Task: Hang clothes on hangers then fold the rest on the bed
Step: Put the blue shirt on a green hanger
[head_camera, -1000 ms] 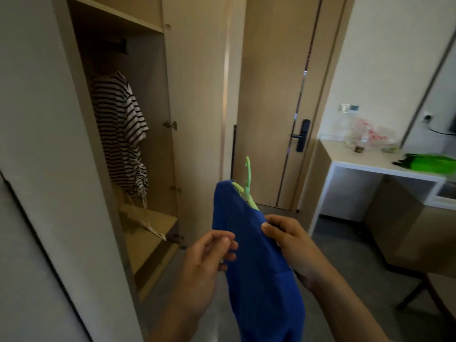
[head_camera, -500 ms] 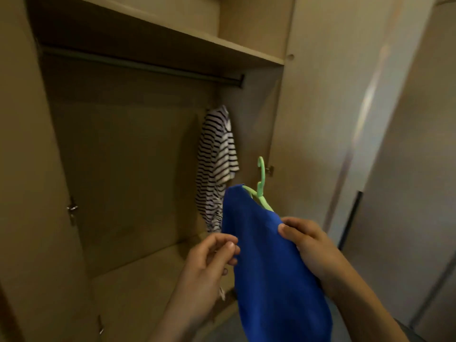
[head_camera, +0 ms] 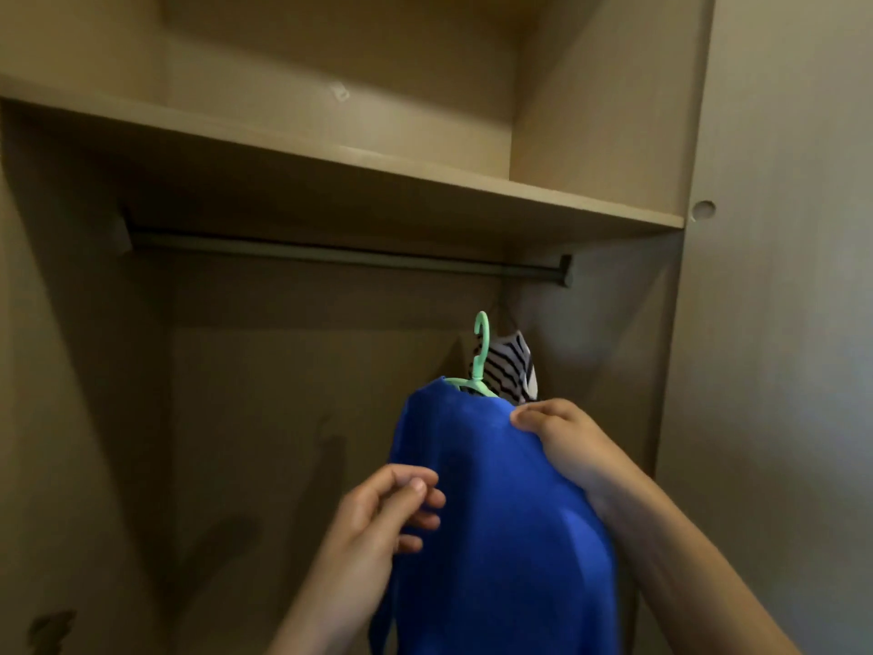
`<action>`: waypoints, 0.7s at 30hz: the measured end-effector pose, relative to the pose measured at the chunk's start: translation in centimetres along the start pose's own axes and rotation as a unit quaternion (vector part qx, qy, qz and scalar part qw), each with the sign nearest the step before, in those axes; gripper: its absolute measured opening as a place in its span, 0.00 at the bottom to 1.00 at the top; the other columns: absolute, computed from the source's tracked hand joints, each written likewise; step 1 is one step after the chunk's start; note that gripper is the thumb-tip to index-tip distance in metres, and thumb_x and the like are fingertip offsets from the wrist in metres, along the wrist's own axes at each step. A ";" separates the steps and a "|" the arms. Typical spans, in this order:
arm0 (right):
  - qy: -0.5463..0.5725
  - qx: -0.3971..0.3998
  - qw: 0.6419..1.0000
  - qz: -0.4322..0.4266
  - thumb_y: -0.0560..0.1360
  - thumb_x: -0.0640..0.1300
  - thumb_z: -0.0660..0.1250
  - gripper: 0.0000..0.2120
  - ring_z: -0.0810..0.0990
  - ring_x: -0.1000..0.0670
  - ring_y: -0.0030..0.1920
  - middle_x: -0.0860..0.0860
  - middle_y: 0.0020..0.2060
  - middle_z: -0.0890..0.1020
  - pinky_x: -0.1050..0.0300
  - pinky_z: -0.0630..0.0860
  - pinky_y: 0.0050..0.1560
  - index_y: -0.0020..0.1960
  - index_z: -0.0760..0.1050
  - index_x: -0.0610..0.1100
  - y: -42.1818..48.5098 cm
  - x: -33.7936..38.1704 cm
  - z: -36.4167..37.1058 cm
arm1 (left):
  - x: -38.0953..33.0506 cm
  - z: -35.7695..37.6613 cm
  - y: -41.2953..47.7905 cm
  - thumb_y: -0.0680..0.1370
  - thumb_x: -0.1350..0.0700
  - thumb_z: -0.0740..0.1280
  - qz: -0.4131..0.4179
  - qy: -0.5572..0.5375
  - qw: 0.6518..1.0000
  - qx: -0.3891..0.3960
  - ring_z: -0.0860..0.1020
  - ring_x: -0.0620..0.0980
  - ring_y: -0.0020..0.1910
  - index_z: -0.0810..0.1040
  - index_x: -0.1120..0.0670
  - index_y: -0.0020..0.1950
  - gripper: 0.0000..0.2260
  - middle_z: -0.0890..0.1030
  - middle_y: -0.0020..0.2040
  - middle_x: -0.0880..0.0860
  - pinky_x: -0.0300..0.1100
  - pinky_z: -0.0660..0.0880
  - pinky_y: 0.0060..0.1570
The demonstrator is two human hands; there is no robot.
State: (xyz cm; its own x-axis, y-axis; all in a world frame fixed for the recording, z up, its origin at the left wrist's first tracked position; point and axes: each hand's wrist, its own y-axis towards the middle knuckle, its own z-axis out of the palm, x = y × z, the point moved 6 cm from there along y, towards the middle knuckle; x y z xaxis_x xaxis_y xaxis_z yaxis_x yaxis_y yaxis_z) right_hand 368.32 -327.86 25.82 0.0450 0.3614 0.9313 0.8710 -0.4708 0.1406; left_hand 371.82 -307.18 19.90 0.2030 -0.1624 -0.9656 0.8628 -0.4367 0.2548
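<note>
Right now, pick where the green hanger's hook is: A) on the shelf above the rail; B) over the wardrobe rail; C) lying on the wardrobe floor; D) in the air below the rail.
D: the green hanger has its hook free in the air below the rail, while the right hand grips the blue garment near its top.

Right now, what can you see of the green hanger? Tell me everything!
The hanger is pale green and looks plastic. Only its upright hook and neck show; its arms are mostly hidden under the blue garment draped on it. It is below the rod, not yet hooked on. The right hand grips the garment over one arm.
</note>
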 end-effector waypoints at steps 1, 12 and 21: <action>-0.002 -0.005 1.000 -0.003 0.82 0.46 0.64 0.08 0.85 0.44 0.50 0.43 0.48 0.85 0.48 0.80 0.58 0.54 0.80 0.44 2.6 1.1 0.0 | -0.5 -0.1 2.1 0.82 0.55 0.62 -0.003 -0.005 1.000 -0.006 0.81 0.50 0.44 0.82 0.56 0.54 0.10 0.85 0.45 0.54 0.42 0.75 0.44; -0.025 0.000 0.997 -0.067 0.83 0.44 0.62 0.20 0.77 0.48 0.46 0.41 0.59 0.78 0.55 0.72 0.41 0.73 0.67 0.38 22.0 11.3 0.8 | -6.1 -0.4 18.9 0.83 0.54 0.61 0.073 0.027 0.990 -0.121 0.78 0.51 0.47 0.80 0.56 0.56 0.10 0.82 0.51 0.56 0.43 0.73 0.44; -0.094 0.021 0.993 -0.075 0.85 0.44 0.57 0.15 0.80 0.44 0.50 0.42 0.51 0.80 0.52 0.77 0.48 0.65 0.75 0.37 31.4 11.9 3.2 | -5.6 -0.1 22.6 0.83 0.52 0.61 0.073 0.058 0.985 -0.145 0.81 0.54 0.52 0.81 0.53 0.56 0.10 0.83 0.55 0.57 0.46 0.75 0.48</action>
State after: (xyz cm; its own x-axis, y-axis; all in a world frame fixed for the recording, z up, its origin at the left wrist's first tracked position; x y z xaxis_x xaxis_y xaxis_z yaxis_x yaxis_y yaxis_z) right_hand 397.74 -335.78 40.27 -0.0003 0.5706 0.8213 0.8937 -0.3682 0.2562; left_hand 390.25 -316.09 31.05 0.3715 -0.0949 -0.9236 0.9130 -0.1431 0.3820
